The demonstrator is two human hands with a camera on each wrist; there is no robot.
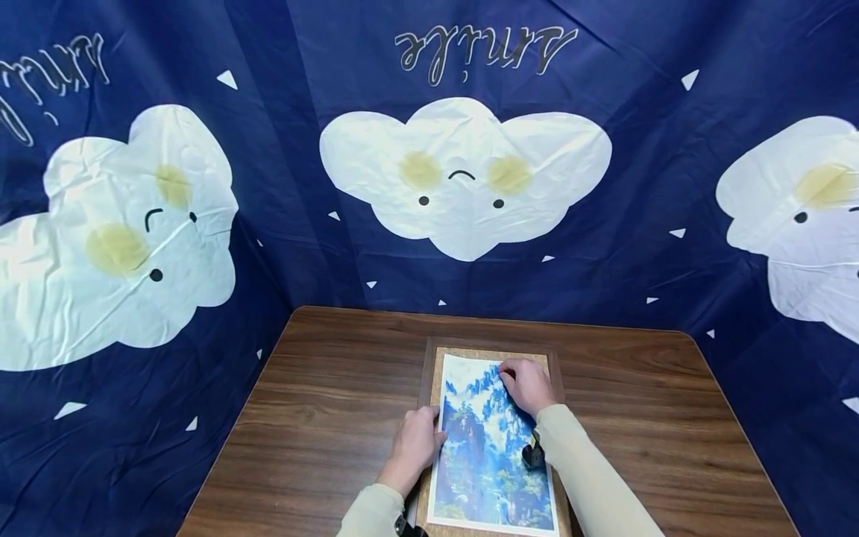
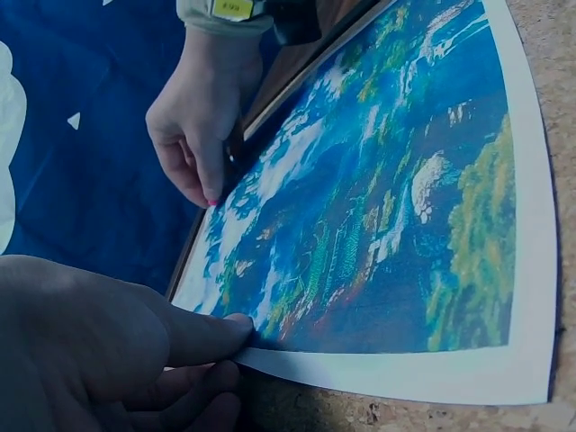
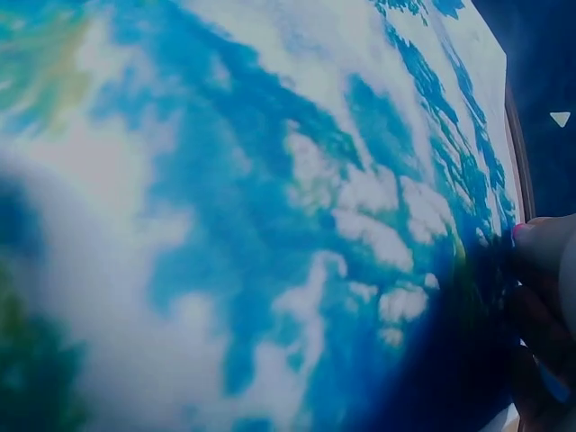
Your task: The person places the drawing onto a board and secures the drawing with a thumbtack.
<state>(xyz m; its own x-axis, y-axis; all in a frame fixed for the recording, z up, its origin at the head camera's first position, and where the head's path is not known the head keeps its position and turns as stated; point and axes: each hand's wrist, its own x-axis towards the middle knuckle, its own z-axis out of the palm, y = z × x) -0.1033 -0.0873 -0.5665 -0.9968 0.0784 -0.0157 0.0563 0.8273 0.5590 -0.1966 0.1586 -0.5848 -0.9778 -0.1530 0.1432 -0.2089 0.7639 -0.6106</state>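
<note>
A landscape print (image 1: 493, 447) of blue mountains with a white border lies on a cork board (image 1: 438, 365). My right hand (image 1: 528, 384) is bent over the print's upper right part. Its fingertips pinch a small pink push pin (image 2: 212, 202), mostly hidden; only a bit of pink shows in the wrist views. My left hand (image 1: 414, 444) is at the print's left edge. In the left wrist view, the left thumb (image 2: 211, 335) rests on the paper's border, and the other fingers are curled below that edge.
The brown-framed board rests on a wood-grain table (image 1: 335, 395). A dark blue curtain (image 1: 282, 164) printed with white clouds hangs behind and on both sides. A dark wrist device (image 1: 533, 453) on the right arm covers part of the print.
</note>
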